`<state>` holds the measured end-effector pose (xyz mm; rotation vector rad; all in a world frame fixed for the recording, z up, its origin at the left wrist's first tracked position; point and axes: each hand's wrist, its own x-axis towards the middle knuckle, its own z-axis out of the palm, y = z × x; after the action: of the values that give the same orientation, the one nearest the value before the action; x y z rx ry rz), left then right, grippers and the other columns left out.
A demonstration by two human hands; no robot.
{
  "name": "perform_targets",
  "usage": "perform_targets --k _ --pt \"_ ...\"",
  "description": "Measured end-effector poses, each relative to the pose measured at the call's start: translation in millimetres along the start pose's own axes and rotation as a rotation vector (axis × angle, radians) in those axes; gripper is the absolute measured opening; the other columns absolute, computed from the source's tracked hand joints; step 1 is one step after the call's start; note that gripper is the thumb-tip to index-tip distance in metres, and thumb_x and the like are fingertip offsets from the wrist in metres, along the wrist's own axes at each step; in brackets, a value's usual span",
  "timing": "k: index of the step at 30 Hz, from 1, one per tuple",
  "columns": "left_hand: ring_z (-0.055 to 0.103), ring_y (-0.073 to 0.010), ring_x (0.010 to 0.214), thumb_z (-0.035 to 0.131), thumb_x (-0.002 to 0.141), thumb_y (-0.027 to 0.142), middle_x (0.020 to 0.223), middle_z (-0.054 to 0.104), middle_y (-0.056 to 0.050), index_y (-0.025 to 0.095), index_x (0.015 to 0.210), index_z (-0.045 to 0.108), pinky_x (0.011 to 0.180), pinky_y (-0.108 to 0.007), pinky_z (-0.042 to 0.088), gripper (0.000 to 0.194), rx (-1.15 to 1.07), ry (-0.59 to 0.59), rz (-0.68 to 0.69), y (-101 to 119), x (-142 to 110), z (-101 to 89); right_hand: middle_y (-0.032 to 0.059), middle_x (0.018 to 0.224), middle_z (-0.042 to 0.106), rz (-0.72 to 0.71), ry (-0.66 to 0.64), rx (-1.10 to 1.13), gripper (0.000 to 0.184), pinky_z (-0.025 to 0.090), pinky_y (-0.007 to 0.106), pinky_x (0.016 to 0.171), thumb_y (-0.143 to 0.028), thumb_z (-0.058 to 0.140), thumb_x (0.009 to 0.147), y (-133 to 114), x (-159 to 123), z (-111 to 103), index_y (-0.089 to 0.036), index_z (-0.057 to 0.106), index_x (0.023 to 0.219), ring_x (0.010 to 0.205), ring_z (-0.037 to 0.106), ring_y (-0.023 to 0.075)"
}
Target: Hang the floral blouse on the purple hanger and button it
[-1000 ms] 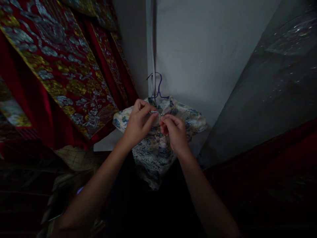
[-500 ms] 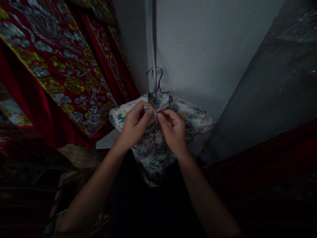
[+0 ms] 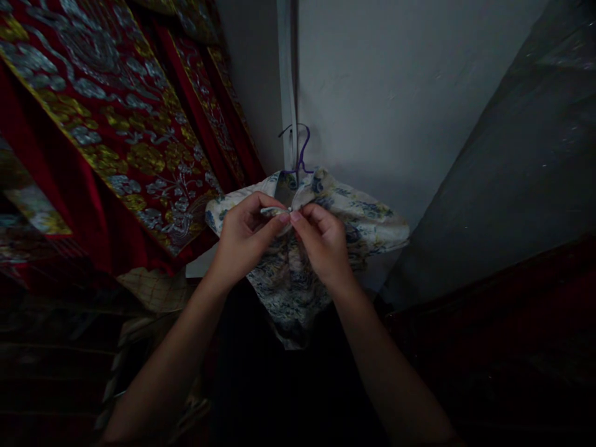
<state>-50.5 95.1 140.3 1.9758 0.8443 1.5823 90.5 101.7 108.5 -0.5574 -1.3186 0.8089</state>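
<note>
A white shirt [image 3: 367, 217] with blue and yellow flowers hangs on a purple hanger [image 3: 304, 152] in front of me. Both my hands are at its front, just below the collar. My left hand [image 3: 244, 233] pinches one front edge between thumb and forefinger. Against it, my right hand [image 3: 323, 239] pinches the other edge, so the thumb tips nearly meet. A small pale fastening shows between the fingertips, too dim to make out fully. The hem of the shirt hangs down into shadow.
Red cloth [image 3: 135, 136] embroidered in gold and silver hangs at the left. Behind the shirt stands a pale wall [image 3: 395, 81] with a white strip [image 3: 286, 74] running down it. A plastic-like sheet [image 3: 512, 155] covers the right side. A checked cloth [image 3: 156, 288] lies low at left.
My hands have drawn closer together and the left fingers have turned the shirt edge toward the right ones. The right part of the shirt has spread slightly rightward.
</note>
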Motion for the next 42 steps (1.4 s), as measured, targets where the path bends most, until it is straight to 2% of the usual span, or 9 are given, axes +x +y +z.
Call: perform_targets --k 4,9,16,25,30,36,39,42 --pt "0.062 -0.0151 0.077 0.065 0.091 0.032 0.086 0.067 -0.003 0.018 0.094 0.064 0.070 -0.027 0.049 0.014 0.186 -0.062 0.062 8.1 -3.8 -5.4 -0.0047 0.066 0.048 -0.025 -0.002 -0.033 0.022 0.035 0.023 0.054 -0.034 0.059 0.091 1.5 -4.0 1.9 -0.021 0.051 0.075 0.059 0.043 0.0100" --pt "0.059 -0.0159 0.079 0.052 0.099 0.028 0.088 0.064 -0.002 0.018 0.097 0.059 0.073 -0.029 0.045 0.012 0.454 -0.121 0.189 19.6 -5.6 -10.3 -0.0039 0.072 0.048 -0.086 -0.037 -0.114 0.019 0.038 0.025 0.060 -0.030 0.059 0.093 -2.1 -8.5 1.1 -0.020 0.051 0.078 0.065 0.047 0.0109" --pt "0.057 -0.0170 0.076 0.050 0.098 0.028 0.086 0.062 -0.003 0.020 0.095 0.059 0.070 -0.029 0.044 0.013 0.463 -0.093 0.210 25.8 -4.8 -7.0 -0.0034 0.069 0.049 -0.199 0.000 -0.292 0.018 0.040 0.027 0.062 -0.024 0.057 0.091 -14.5 -9.8 1.1 -0.022 0.048 0.075 0.065 0.048 0.0124" --pt "0.061 -0.0177 0.080 0.055 0.095 0.023 0.087 0.066 -0.004 0.020 0.095 0.061 0.074 -0.030 0.047 0.007 0.540 -0.052 0.284 31.5 -4.9 0.6 -0.0040 0.067 0.047 -0.241 0.018 -0.331 0.019 0.037 0.027 0.060 -0.019 0.056 0.090 -21.4 -10.8 -4.4 -0.022 0.047 0.073 0.063 0.046 0.0116" --pt "0.062 -0.0194 0.086 0.057 0.093 0.020 0.090 0.067 -0.005 0.020 0.093 0.063 0.080 -0.032 0.048 0.006 0.624 -0.019 0.359 30.8 -3.8 6.2 -0.0046 0.065 0.046 -0.190 0.018 -0.292 0.020 0.035 0.026 0.056 -0.020 0.057 0.089 -21.8 -8.8 -7.7 -0.022 0.047 0.072 0.061 0.045 0.0108" --pt "0.061 -0.0188 0.090 0.056 0.094 0.017 0.092 0.067 -0.005 0.020 0.092 0.066 0.082 -0.032 0.049 0.010 0.600 -0.007 0.410 24.5 -4.5 8.5 -0.0045 0.064 0.048 -0.088 0.045 -0.209 0.020 0.034 0.024 0.053 -0.025 0.056 0.090 -14.1 -7.0 -2.7 -0.021 0.048 0.072 0.058 0.046 0.0102" --pt "0.063 -0.0181 0.088 0.059 0.093 0.015 0.090 0.068 -0.005 0.020 0.092 0.068 0.080 -0.032 0.051 0.010 0.565 -0.001 0.403 16.4 -8.0 6.3 -0.0039 0.064 0.051 -0.054 0.065 -0.185 0.020 0.036 0.024 0.054 -0.028 0.057 0.090 -2.4 -7.0 0.8 -0.021 0.050 0.073 0.058 0.049 0.0109" --pt "0.065 -0.0186 0.089 0.064 0.091 0.016 0.091 0.070 -0.006 0.020 0.092 0.071 0.078 -0.032 0.053 0.008 0.509 0.025 0.382 0.5 -13.9 3.6 -0.0007 0.070 0.060 -0.025 0.080 -0.166 0.018 0.043 0.026 0.060 -0.032 0.058 0.090 11.1 -7.5 2.7 -0.020 0.056 0.077 0.064 0.056 0.0132"
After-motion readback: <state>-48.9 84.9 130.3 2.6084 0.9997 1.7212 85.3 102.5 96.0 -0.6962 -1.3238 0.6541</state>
